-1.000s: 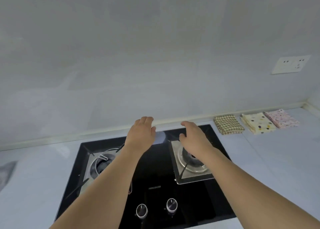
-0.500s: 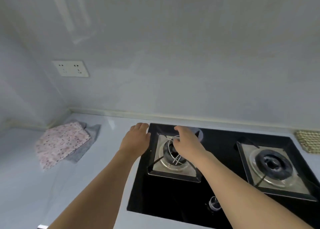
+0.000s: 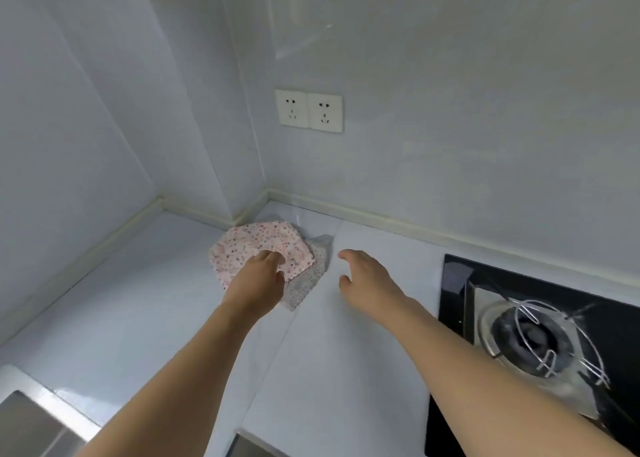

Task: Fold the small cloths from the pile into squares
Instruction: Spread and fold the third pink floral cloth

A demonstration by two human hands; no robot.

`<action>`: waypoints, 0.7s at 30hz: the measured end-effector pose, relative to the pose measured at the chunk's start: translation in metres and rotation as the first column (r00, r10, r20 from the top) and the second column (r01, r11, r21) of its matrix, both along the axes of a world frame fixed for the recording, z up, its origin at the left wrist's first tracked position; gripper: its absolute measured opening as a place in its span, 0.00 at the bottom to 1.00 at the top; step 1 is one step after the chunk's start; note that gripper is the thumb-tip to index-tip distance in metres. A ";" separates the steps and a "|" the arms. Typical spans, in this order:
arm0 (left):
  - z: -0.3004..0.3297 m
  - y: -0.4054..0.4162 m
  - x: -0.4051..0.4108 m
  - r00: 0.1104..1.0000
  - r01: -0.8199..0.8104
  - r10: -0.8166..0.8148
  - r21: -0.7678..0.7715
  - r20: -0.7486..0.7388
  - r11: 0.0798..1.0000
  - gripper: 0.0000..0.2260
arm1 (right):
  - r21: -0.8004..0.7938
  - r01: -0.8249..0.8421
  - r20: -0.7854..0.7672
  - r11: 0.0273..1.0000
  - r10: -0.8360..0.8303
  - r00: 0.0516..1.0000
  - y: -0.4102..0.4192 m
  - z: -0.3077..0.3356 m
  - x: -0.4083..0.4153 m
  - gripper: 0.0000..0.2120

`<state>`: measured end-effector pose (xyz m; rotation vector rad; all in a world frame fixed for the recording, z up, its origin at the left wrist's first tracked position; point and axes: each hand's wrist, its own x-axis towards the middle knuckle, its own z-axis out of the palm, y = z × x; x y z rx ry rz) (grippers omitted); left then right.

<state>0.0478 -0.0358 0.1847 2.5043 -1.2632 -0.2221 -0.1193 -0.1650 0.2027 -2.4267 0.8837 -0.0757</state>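
Pink floral cloth [image 3: 256, 245] atop grey cloth [image 3: 308, 276], bench [image 3: 138, 300] corner, 11 o'clock. Left hand [image 3: 258, 278] fingers resting on pink cloth, grip unclear. Right hand [image 3: 367, 278] spread, hovering just beside pile, 3 o'clock side.

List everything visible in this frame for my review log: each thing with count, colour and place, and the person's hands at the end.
pink cloth: 1, pink with small dots, top of the pile in the counter's back corner
grey cloth: 1, grey speckled, under the pink cloth, sticking out on its right and near side
counter: 1, pale grey-white, across the lower frame
wall sockets: 2, white, side by side on the back wall
stove: 1, black glass with a steel burner and wire pot stand, right edge
sink: 1, steel, bottom left corner, only partly in view
left hand: 1, fingers on the pink cloth; grip unclear
right hand: 1, open, above the counter right of the pile
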 end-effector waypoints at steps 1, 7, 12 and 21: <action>-0.010 0.007 0.014 1.000 -0.018 0.018 0.002 -0.010 1.000 0.14 | -0.012 -0.031 0.003 0.999 0.031 1.000 0.003 -0.011 0.020 0.22; -0.104 0.011 0.077 0.999 0.012 -0.013 -0.030 -0.035 0.999 0.12 | -0.084 -0.146 0.053 0.986 0.150 0.987 0.002 -0.096 0.105 0.20; -0.156 -0.010 0.095 0.991 0.098 -0.086 -0.122 0.106 0.988 0.06 | -0.174 -0.138 0.079 0.975 0.153 0.985 -0.033 -0.152 0.132 0.17; -0.174 -0.023 0.104 0.895 0.238 -0.214 -0.013 0.392 0.971 0.09 | -0.296 -0.199 0.003 0.934 0.210 0.978 -0.058 -0.189 0.153 0.15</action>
